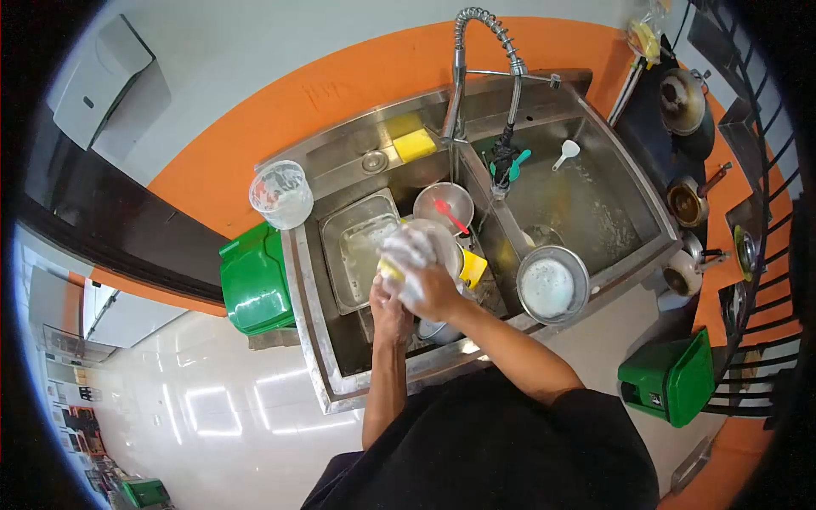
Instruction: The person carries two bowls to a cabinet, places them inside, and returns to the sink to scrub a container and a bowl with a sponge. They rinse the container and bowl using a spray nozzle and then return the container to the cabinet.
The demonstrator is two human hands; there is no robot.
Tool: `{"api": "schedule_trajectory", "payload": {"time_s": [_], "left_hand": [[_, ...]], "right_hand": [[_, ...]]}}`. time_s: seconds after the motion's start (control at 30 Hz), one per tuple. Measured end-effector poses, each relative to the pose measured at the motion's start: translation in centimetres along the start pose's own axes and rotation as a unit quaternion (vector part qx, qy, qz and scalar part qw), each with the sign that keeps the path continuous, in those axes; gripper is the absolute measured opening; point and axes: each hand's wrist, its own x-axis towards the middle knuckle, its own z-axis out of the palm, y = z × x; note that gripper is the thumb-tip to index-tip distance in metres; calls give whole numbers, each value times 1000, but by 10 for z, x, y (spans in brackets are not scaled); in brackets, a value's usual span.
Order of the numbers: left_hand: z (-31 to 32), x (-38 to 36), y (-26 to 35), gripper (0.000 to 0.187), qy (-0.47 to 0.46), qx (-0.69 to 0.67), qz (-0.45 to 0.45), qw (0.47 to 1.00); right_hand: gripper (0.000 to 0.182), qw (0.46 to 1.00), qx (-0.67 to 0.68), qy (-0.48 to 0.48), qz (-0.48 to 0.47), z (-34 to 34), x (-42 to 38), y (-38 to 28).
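Both hands meet over the left basin of a steel sink (302,280). White foam covers much of my right hand (425,285), whose fingers are closed around a soapy item too foamy to make out, with a bit of yellow at its edge. My left hand (389,313) grips the same foamy item from below, its fingers closed. Just behind them a metal bowl (433,197) holds a red utensil (450,216). To the left lies a rectangular steel tray (353,255) with suds. A yellow piece (473,268) is right of my hands.
A pot of foamy water (548,287) stands on the divider's near end. In the right basin (612,221) lie a white scoop (567,153) and a green utensil (517,165). A spring faucet (459,93), clear tub (281,197), yellow sponge (415,145) and green bins (255,280) surround the sink.
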Motion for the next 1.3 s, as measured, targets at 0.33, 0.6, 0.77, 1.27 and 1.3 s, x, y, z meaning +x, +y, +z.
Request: {"api": "schedule_trajectory", "payload": {"time_s": [0.33,0.6,0.77,1.27,1.3], "left_hand": [[-5,-12,-12,33,11,52,16,998],[5,-17,3,34,7,111,14,994],[-13,-18,11,34,-28,161,9,986],[-1,-14,-24,40,-147,500,242,819],[-6,-10,-37,53,-161,609,262,732]], "right_hand": [[26,995,49,-86,16,3,9,34],[23,991,127,1,44,11,29,29],[42,963,216,-117,113,25,5,83],[36,639,487,50,593,73,-55,115],[38,530,555,71,637,102,-96,133]]}}
